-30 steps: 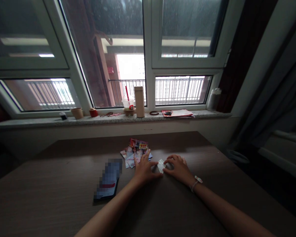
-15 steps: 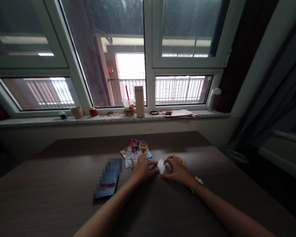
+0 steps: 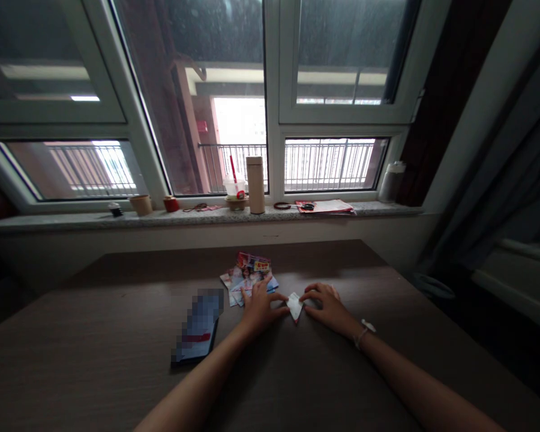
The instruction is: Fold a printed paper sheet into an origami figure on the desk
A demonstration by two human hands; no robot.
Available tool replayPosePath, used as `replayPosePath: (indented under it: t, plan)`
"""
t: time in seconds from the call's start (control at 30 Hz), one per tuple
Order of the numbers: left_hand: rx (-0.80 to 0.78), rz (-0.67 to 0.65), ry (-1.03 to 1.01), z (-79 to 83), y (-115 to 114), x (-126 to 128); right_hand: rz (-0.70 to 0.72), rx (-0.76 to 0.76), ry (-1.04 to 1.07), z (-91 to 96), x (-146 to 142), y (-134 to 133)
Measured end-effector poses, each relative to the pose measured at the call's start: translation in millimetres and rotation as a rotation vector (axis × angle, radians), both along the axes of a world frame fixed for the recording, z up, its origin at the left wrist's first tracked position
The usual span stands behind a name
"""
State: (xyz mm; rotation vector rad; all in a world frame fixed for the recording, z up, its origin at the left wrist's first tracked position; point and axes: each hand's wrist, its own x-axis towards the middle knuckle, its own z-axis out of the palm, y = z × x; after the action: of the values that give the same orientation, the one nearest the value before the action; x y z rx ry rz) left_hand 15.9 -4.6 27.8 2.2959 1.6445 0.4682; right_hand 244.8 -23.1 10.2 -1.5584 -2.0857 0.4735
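A small folded piece of white paper (image 3: 294,305) lies on the dark wooden table (image 3: 117,372), pointed toward me. My left hand (image 3: 259,309) rests beside its left edge, thumb touching it, fingers spread over a pile of colourful printed papers (image 3: 248,273). On the paper's right side my right hand (image 3: 327,308) presses down with curled fingertips; a bracelet sits on that wrist.
A phone (image 3: 198,327) lies left of my left arm. The stone window sill (image 3: 72,222) carries a tall beige flask (image 3: 255,185), a drink cup with a red straw (image 3: 234,187), small pots, scissors (image 3: 297,206) and red papers. A dark curtain (image 3: 499,198) hangs at right.
The folded paper has gone from a flat strip to a shape with a point toward me. Both hands shifted slightly apart on either side of it.
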Motion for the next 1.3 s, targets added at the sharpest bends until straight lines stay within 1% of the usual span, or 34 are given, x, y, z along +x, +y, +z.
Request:
replayPosePath:
  t: [0.27,0.53,0.83,0.97,1.1,1.3]
  plan:
    - [0.015,-0.004,-0.033,-6.6,4,0,-0.002,0.028,0.041,-4.2,1,2]
    - [0.022,0.013,-0.078,-4.6,2,2,-0.013,0.054,0.060,-6.9,0,2]
    - [0.090,0.021,-0.091,-7.9,2,5,-0.020,0.062,0.092,-10.4,-1,5]
    - [0.147,0.015,-0.113,-12.8,4,5,-0.028,0.084,0.080,-13.6,0,8]
    - [0.162,0.017,-0.123,-17.1,5,9,-0.044,0.087,0.079,-14.4,-1,9]
    - [0.140,0.042,-0.122,-11.4,2,17,-0.113,0.079,0.062,-11.2,-9,8]
